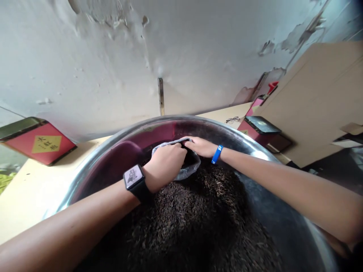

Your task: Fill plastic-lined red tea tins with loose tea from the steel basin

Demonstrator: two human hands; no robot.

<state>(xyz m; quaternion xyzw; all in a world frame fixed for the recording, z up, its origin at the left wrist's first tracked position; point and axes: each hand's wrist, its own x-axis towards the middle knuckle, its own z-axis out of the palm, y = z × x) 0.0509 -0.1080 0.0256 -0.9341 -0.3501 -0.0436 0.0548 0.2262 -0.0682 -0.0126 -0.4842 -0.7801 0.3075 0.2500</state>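
Note:
A large shiny metal basin [252,145] holds a heap of dark, dry loose tea leaves [195,215]. Towards its far side, a clear plastic bag [188,173] stands with its mouth facing up and dark contents inside. My left hand [166,163], with a black smartwatch [134,177] on the wrist, is closed over the near left part of the bag's mouth; its fingertips are hidden. On the far right rim of the bag, my right hand [200,146] grips the plastic, thumb towards the opening. A blue wristband [217,154] circles that wrist.
A red tin [47,143] with a yellow label stands on the pale table [21,204] at left. Another red tin [255,132] and eyeglasses [233,120] are at right, beside a large cardboard sheet [317,102]. A peeling wall [184,49] rises behind the basin.

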